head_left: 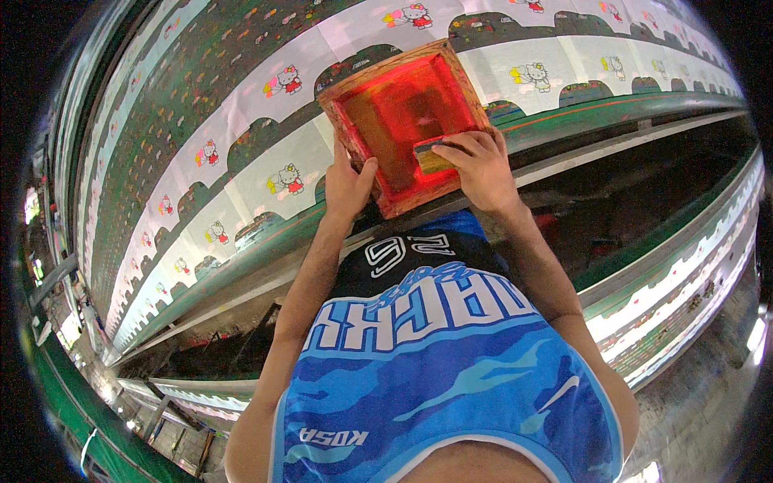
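A wooden screen-printing frame (383, 71), stained red, lies tilted over the near edge of the long table. Its mesh (393, 113) is smeared with wet-looking red ink. My left hand (349, 187) is closed around the frame's left side, thumb on top of the rim. Inside the frame, towards its lower right, my right hand (486, 173) grips a small squeegee (436, 162) with a yellowish face and a dark top edge. The squeegee rests against the mesh, as far as I can see. The frame covers part of the white sheet under it.
White scallop-edged sheets (233, 121) printed with cartoon cat figures run in rows along the green table (185, 80). A pale rail (628, 143) follows its near edge. Behind me, another table (684, 298) carries similar pale strips. Green netting (88, 427) hangs at lower left.
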A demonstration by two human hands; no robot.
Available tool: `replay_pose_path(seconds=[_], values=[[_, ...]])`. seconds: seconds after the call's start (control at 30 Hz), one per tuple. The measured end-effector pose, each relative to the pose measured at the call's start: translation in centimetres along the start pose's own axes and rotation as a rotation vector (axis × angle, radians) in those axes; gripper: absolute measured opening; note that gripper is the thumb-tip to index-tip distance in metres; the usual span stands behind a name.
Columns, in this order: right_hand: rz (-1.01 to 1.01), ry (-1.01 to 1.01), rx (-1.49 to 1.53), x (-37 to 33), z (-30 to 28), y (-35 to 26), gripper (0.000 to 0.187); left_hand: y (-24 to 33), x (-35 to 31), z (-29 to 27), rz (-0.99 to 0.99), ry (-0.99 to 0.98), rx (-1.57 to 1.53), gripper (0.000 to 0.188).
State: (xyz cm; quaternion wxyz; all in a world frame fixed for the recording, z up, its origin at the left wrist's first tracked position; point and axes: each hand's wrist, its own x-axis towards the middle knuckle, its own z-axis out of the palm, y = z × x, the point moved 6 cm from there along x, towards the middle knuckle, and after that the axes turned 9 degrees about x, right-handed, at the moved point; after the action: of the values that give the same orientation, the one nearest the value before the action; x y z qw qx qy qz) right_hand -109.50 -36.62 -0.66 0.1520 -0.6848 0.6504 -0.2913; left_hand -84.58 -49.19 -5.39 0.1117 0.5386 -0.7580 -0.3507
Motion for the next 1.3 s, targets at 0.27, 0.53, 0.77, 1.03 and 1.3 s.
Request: replay_pose_path(seconds=[0.27,0.53,0.77,1.03,1.3], values=[[0.061,-0.047,-0.015,-0.1,0.2,-0.6,0.048,-1.0,0.0,0.0,0.046,0.05,-0.043,0.101],[0.074,-0.251,-0.105,1.8,-1.3,-1.6,0.041,-1.2,-0.1,0.0,-0.012,0.007,-0.016,0.104],[0.026,-0.143,-0.167,11.8,0.9,1.5,0.032,-1.9,0.5,0.7,-0.025,-0.029,0.085,0.103],[0.117,-0.35,-0.115,7.4,0.3,-0.1,0.033,-0.9,0.0,0.1,-0.016,-0.044,0.02,0.103],[0.01,-0.156,-0.025,1.1,-0.3,-1.2,0.052,-1.0,0.4,0.4,-0.031,-0.005,0.065,0.102]])
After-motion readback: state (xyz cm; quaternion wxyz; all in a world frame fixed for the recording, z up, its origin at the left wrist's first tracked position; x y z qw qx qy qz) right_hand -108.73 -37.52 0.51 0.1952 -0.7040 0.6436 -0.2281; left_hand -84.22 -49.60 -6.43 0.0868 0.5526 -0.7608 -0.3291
